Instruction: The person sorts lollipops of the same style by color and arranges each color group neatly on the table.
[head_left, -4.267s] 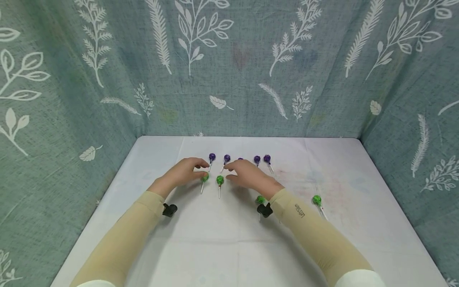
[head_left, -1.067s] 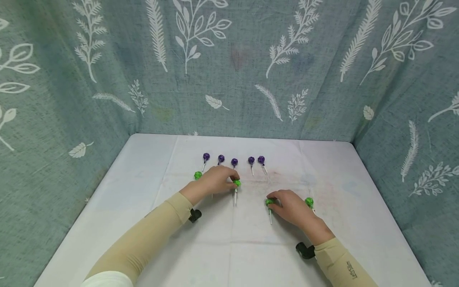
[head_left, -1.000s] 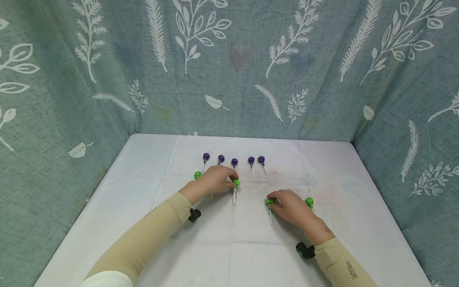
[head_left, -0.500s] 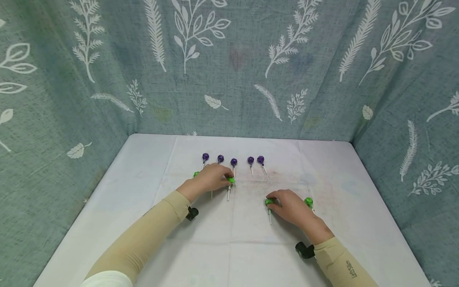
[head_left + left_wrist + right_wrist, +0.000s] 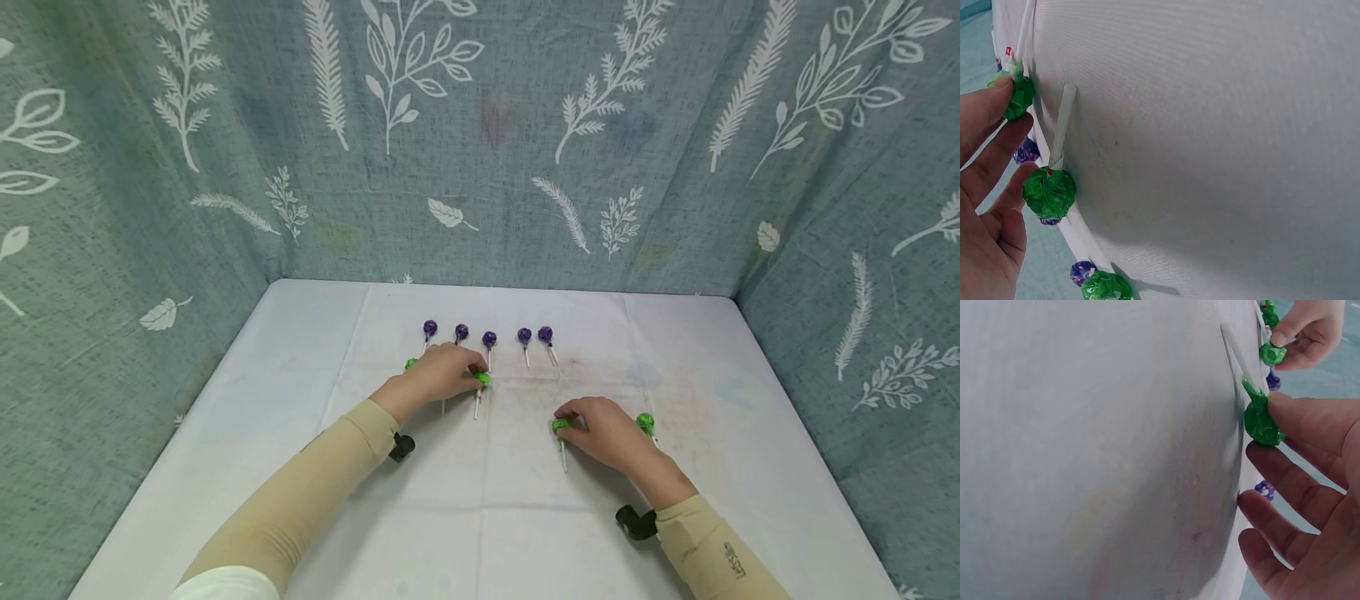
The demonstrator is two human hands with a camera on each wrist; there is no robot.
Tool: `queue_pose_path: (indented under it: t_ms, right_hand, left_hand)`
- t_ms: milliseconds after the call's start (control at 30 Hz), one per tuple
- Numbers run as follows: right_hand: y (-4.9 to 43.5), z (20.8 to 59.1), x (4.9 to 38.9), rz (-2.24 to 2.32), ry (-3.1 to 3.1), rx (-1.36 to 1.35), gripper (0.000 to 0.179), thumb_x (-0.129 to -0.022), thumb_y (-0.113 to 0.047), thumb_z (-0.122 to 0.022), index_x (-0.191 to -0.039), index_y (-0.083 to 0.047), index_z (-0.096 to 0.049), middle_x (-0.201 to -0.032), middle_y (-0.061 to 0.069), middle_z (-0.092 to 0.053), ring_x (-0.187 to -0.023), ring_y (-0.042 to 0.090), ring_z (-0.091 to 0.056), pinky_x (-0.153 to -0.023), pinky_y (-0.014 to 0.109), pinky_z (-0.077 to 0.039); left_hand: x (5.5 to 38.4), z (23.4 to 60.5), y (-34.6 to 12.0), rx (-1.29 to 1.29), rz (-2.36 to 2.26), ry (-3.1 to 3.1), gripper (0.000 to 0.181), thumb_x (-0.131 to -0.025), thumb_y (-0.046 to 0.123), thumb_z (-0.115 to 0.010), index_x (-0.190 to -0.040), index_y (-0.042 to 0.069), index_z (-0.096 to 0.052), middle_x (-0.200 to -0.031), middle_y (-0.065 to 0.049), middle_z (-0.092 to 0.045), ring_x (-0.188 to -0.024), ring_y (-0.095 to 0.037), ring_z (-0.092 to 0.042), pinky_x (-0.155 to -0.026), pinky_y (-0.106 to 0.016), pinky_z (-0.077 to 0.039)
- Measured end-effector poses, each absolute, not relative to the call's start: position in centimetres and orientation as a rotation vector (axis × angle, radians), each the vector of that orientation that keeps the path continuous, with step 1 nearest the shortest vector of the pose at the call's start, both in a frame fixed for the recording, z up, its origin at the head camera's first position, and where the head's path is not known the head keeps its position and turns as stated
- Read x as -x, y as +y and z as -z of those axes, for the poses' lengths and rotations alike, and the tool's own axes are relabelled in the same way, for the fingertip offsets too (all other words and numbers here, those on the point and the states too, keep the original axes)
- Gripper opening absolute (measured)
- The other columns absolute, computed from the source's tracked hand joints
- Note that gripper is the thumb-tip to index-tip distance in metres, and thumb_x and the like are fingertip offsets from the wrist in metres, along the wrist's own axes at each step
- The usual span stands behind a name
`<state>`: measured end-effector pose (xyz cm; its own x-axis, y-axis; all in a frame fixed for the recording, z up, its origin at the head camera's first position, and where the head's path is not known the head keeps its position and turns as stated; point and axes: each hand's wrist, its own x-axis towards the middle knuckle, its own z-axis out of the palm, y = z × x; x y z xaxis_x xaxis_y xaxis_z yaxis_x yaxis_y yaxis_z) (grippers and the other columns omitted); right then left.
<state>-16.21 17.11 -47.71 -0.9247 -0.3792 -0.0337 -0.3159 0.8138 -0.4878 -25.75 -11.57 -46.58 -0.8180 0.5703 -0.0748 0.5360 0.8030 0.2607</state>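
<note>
My left hand (image 5: 444, 372) pinches a green-wrapped lollipop (image 5: 483, 379) by its head between thumb and finger, its white stick pointing toward me. In the left wrist view, a second green lollipop (image 5: 1050, 192) lies by the lower fingers of that hand; in the head view the hand covers its head and only the stick shows. Farther right, my right hand (image 5: 609, 433) pinches another green lollipop (image 5: 560, 425) by the head, as the right wrist view also shows, its stick angled toward the cloth. Behind that hand, a green lollipop (image 5: 646, 423) has its stick partly hidden.
A row of purple lollipops (image 5: 489, 339) lies along the back of the white-covered table (image 5: 480, 533). One more green lollipop (image 5: 410, 364) peeks out left of my left hand. A leaf-patterned curtain (image 5: 480, 167) encloses the back and sides.
Since the oldest frame, both hands have moved right and taken hold of green lollipops. Over the last second, my left hand has shifted slightly left with its lollipop; my right hand has barely moved.
</note>
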Motion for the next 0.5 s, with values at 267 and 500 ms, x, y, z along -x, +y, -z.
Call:
queue_pose_path:
  t_ms: [267,500]
  right_hand:
    - [16.6,47.1,16.6,0.765,2.843,0.548,0.021,-0.080,-0.030,-0.069,-0.100,-0.025,-0.066,-0.095,-0.014,-0.061,-0.095,0.008,-0.055,-0.081,0.032,-0.045]
    - [15.9,46.5,17.3,0.799,2.841,0.560,0.023,-0.079,-0.029,-0.070,-0.101,-0.022,-0.067,-0.094,-0.012,-0.062,-0.096,0.010,-0.055,-0.081,0.034,-0.045]
  left_hand:
    - [25.5,46.4,-11.7,-0.883,-0.395,2.837,0.026,-0.081,0.035,-0.067,-0.106,0.026,-0.065,-0.100,0.012,-0.064,-0.093,-0.012,-0.057,-0.082,-0.041,-0.043]
    - [25.6,46.7,-11.8,-0.881,-0.401,2.840,0.026,-0.081,0.035,-0.066,-0.106,0.027,-0.065,-0.099,0.013,-0.063,-0.094,-0.011,-0.057,-0.084,-0.042,-0.042]
